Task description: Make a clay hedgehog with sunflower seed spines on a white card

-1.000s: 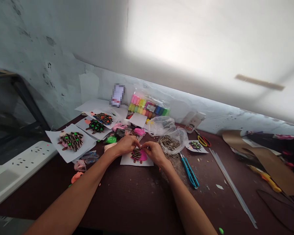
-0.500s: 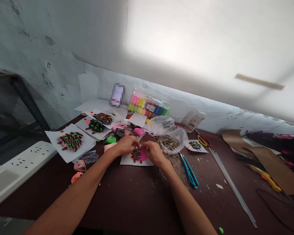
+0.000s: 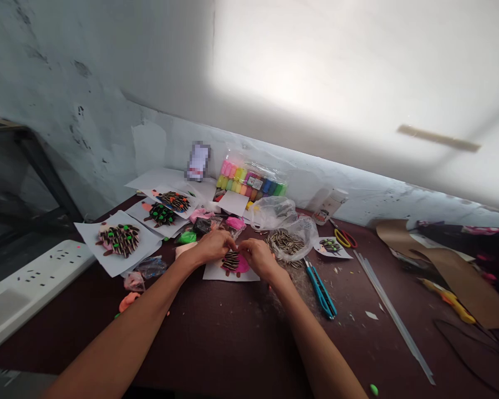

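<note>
A white paper sheet lies before me, bearing a hedgehog shape of bright pink clay partly covered with rows of striped sunflower seeds. My left hand is over its upper left part, fingertips pinched together. From the right, my right hand meets it at the shape's upper edge, thumb and fingers closed too. Whatever is between either hand's fingertips is too small or hidden to make out. Just right of my right hand, loose sunflower seeds spill from a clear plastic bag.
Seed-covered hedgehogs on paper lie left. Behind are a pack of coloured clay and opened clay bags. On the right lie a teal cutter, scissors, glue sticks and a yellow glue gun. A power strip borders the left.
Both hands stay at the pink hedgehog with only slight finger movement. The whole view has shifted a few pixels; nothing else has visibly moved.
</note>
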`<state>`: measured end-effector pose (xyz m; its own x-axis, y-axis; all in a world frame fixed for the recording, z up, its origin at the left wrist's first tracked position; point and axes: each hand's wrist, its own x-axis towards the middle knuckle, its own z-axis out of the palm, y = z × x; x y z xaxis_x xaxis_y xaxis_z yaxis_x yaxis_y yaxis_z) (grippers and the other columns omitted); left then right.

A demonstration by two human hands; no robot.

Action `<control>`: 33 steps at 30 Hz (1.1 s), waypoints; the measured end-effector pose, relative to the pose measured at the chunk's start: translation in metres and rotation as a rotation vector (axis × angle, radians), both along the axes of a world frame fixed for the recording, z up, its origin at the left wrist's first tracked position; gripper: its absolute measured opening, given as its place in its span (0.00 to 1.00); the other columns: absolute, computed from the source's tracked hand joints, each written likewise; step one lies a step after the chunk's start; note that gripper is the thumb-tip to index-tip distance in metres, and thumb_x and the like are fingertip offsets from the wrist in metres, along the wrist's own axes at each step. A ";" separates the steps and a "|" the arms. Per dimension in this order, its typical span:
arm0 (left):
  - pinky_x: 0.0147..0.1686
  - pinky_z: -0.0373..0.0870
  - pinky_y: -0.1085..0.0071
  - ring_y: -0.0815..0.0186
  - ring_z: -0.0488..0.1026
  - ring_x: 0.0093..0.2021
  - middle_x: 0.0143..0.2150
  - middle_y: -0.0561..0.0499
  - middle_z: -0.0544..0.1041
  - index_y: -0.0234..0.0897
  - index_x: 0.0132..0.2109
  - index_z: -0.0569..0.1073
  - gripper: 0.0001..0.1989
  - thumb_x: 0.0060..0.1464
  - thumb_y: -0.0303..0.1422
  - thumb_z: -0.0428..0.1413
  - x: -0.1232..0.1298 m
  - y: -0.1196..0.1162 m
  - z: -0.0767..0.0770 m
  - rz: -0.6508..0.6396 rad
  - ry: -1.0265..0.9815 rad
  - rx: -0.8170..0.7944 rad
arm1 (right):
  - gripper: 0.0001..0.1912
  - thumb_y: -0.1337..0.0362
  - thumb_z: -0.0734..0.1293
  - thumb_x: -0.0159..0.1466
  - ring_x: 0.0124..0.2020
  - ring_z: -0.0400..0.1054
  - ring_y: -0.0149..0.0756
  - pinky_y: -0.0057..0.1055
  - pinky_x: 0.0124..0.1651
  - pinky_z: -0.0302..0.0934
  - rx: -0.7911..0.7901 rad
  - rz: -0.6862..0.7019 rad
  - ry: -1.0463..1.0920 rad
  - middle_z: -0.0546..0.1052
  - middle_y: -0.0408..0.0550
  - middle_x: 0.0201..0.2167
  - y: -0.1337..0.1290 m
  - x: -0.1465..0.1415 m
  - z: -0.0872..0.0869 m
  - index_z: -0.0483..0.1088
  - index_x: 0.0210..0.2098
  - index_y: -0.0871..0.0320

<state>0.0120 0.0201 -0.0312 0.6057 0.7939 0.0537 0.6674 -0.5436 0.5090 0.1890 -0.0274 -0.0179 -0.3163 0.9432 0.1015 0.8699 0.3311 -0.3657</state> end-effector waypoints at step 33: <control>0.45 0.69 0.71 0.61 0.75 0.46 0.45 0.48 0.80 0.39 0.45 0.81 0.18 0.51 0.24 0.51 0.000 0.004 -0.009 0.042 -0.032 0.038 | 0.18 0.69 0.56 0.70 0.49 0.67 0.40 0.30 0.51 0.57 0.161 -0.289 -0.274 0.77 0.52 0.48 0.030 0.029 -0.007 0.76 0.50 0.57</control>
<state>0.0121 0.0242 -0.0402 0.5691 0.8158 0.1029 0.6739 -0.5344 0.5102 0.2176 0.0023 -0.0252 -0.0773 0.9760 0.2036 0.9931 0.0935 -0.0714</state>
